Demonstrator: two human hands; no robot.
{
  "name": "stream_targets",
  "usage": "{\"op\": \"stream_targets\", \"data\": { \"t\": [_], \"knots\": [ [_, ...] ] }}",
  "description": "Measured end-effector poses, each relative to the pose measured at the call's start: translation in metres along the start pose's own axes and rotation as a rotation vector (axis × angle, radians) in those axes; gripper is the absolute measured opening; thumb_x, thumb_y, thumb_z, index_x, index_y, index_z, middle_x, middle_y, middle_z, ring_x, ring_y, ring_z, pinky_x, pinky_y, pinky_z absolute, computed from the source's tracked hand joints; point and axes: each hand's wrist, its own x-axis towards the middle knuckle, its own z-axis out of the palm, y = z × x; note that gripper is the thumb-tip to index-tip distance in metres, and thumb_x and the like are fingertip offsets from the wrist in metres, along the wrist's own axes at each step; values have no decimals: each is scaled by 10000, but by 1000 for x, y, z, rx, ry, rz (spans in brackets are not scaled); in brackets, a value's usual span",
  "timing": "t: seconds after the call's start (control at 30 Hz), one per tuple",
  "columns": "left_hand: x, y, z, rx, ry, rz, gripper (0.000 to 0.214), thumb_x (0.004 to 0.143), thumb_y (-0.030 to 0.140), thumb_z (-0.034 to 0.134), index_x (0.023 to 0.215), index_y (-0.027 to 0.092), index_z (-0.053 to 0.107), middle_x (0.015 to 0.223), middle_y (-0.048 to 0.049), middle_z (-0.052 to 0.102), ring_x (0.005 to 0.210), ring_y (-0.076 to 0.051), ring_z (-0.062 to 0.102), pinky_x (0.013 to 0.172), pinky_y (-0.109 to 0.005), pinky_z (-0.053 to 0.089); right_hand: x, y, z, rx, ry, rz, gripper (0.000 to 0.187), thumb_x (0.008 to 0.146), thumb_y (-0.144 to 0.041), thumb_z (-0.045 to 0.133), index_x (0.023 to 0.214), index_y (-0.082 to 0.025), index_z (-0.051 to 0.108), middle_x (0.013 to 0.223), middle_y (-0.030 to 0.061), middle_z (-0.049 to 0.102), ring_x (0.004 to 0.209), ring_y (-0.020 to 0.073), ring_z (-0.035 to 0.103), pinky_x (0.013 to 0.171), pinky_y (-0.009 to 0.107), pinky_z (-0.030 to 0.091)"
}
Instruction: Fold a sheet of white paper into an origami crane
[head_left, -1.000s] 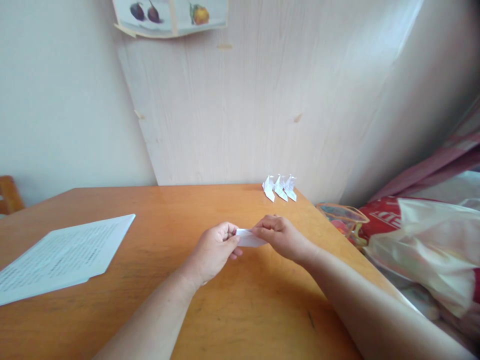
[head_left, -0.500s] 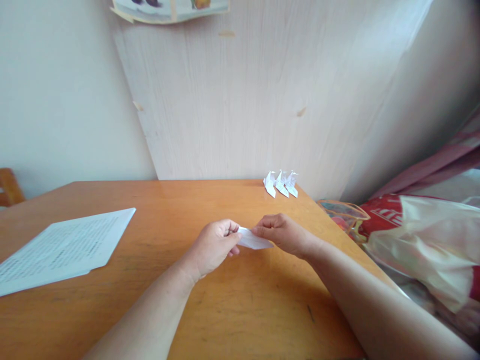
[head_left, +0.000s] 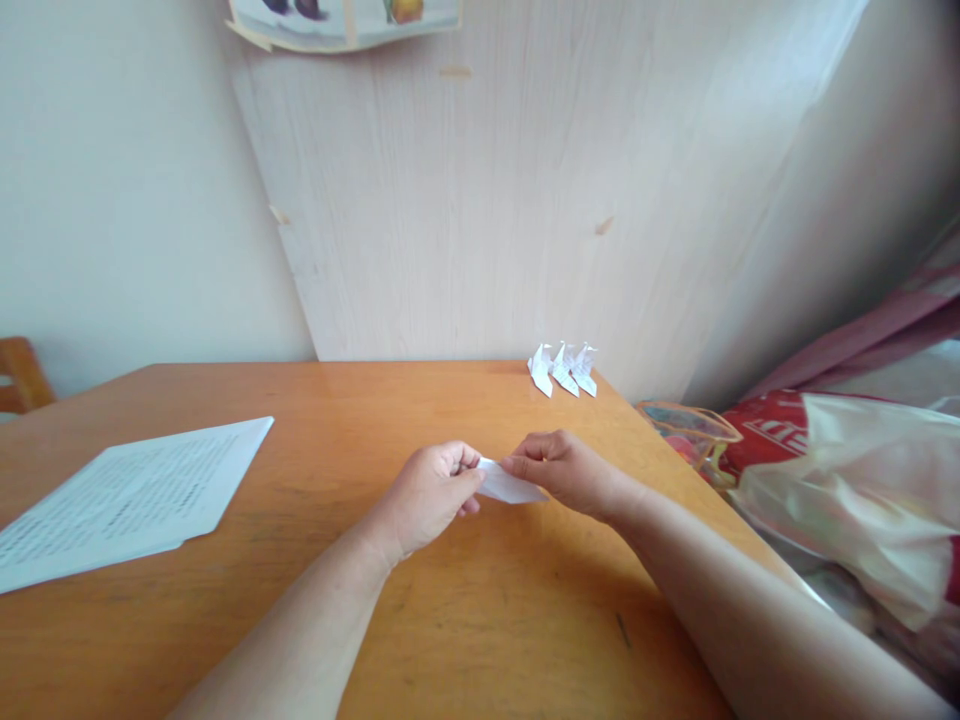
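Both hands pinch a small folded piece of white paper (head_left: 508, 485) just above the orange wooden table (head_left: 450, 620). My left hand (head_left: 429, 495) grips its left end with curled fingers. My right hand (head_left: 566, 470) pinches its upper right part between thumb and fingertips. The paper's pointed lower end angles down to the right, near the tabletop. Three small folded white paper figures (head_left: 562, 368) stand in a row at the table's far right corner, well beyond the hands.
A stack of printed white sheets (head_left: 127, 495) lies on the table's left side. Plastic bags, one red and white (head_left: 840, 480), sit off the table's right edge. A pale wooden panel (head_left: 525, 200) leans behind the table. A wooden chair part (head_left: 19, 375) shows at far left.
The folded paper has tipped from level to slanting down to the right between my fingers. My hands have stayed in nearly the same place; the view shifted slightly.
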Motion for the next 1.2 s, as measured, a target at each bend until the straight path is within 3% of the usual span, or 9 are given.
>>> {"op": "stream_targets", "data": {
  "t": [0.3, 0.53, 0.73, 0.93, 1.2],
  "knots": [
    [0, -2, 1, -47, -25, -17, 191, 865, 352, 594, 870, 167, 645, 743, -11, 672, 616, -143, 630, 594, -261, 482, 0, -5, 1, -229, 50, -84, 264, 863, -313, 581, 642, -186, 646, 617, 7, 580, 575, 136, 510, 517, 262, 347],
    [4, -7, 3, 39, 8, 3, 266, 902, 433, 562, 834, 184, 625, 701, 3, 653, 600, -156, 647, 586, -269, 490, 0, -6, 3, -270, 92, -162, 282, 880, -302, 586, 626, -196, 648, 611, 13, 592, 606, 151, 539, 542, 273, 358],
    [5, -13, 5, 82, 14, 39, 265, 919, 428, 548, 809, 194, 604, 676, 16, 635, 615, -159, 659, 582, -259, 487, 0, -5, 6, -302, 95, -160, 301, 882, -349, 605, 626, -195, 642, 618, 14, 603, 601, 147, 543, 538, 273, 353],
    [4, -9, 5, 27, 11, 45, 259, 919, 420, 558, 804, 191, 597, 685, 17, 632, 618, -152, 643, 591, -264, 500, -2, -13, 5, -299, 80, -131, 229, 851, -277, 588, 650, -186, 651, 655, 25, 620, 618, 151, 552, 531, 266, 365],
    [2, -2, 1, -22, 26, 51, 269, 918, 427, 565, 811, 183, 595, 655, 11, 627, 604, -149, 611, 590, -265, 487, -4, -13, -6, -169, 6, -40, 189, 840, -295, 599, 710, -172, 661, 714, 21, 634, 622, 134, 558, 531, 243, 391]
  ]
}}
